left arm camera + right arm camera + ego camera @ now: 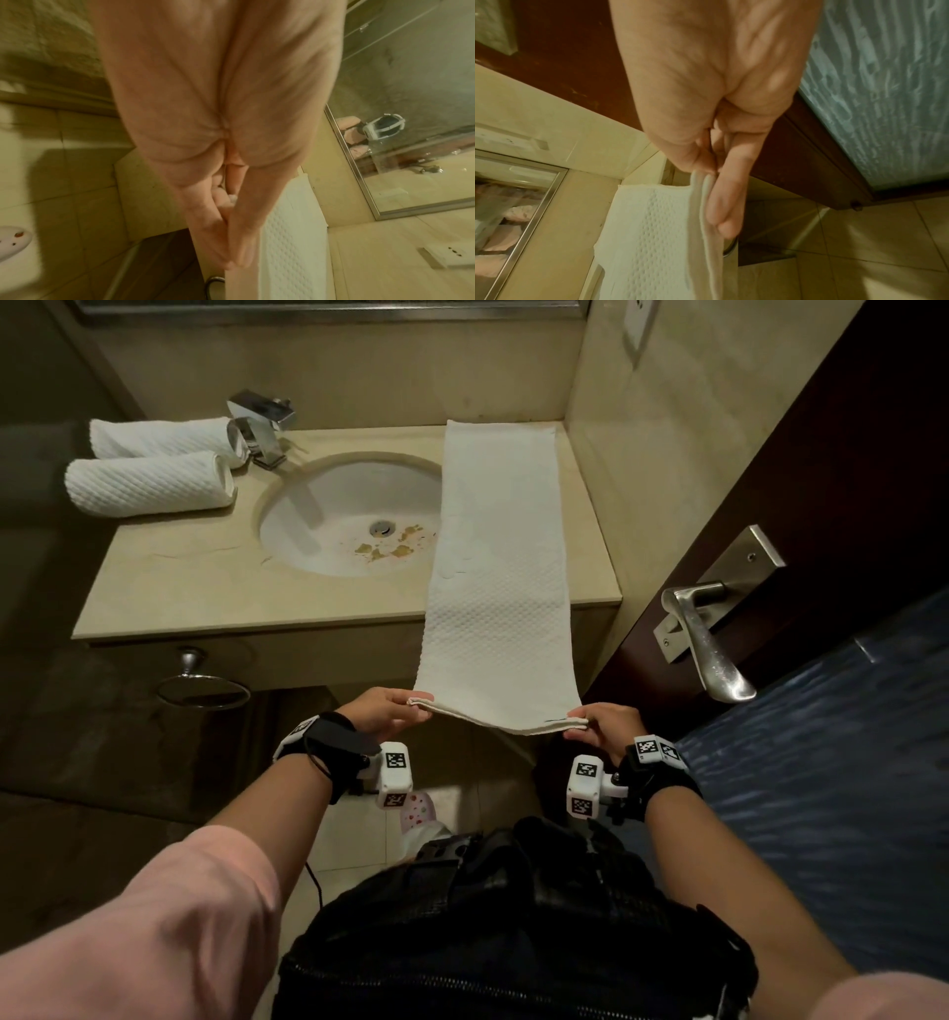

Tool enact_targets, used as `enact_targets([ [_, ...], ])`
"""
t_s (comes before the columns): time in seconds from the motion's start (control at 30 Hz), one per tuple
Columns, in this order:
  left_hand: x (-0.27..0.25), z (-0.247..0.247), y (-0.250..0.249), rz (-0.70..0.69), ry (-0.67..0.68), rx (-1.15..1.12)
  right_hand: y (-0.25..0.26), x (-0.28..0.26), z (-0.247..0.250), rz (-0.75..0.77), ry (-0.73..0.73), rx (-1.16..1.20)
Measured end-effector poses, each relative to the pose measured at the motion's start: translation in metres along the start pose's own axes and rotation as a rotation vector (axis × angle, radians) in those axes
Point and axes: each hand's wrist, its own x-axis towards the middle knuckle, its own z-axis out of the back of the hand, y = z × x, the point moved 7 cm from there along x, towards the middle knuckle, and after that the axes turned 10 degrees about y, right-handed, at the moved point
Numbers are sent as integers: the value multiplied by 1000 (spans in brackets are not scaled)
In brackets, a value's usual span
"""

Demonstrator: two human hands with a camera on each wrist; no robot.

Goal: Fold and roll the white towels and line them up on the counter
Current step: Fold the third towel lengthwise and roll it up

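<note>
- The towel [498, 567] lies as a long folded strip on the worktop [169, 588], just right of the sink [328, 505]; its far end reaches the back wall and its near end hangs out past the worktop's front edge.
- The left hand [382, 711] pinches the near left corner, thumb over fingers, clamped on the doubled edge.
- The right hand [608, 724] pinches the near right corner the same way; the right wrist view shows the layers caught between thumb and fingers.
- The step in hand looks like starting the roll from this near end.
- To do it well, I would keep both corners level and the edge taut, tuck the first turn tight, and roll straight away from the body so the sides stay flush.
- The strip overlaps the sink's right rim; drifting left could let it sag into the bowl.
- Two rolls [149, 480] already lie side by side left of the sink, by the tap [262, 428], so a third likely belongs beside them.
- The sink holds no towel; brownish stains sit near its drain [382, 527].
</note>
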Motion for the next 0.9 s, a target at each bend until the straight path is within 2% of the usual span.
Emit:
enact_targets([
  [0.2,8,9,0,-44,-37,44,-4,-4,-7,53,37,125],
  [0.43,7,14,-11,-85,-118,274,-14,-11,-8,113,125,33],
  [0.5,5,14,-13,-91,-142,316,-12,-14,-8,124,130,-1],
  [0.67,2,19,-16,-115,-219,400,-11,-11,-12,118,94,115],
  [0.77,0,21,-18,-143,-300,400,-8,-8,-15,129,71,65],
  [0.9,1,16,-17,-118,-328,309,-9,-6,-23,109,83,143],
])
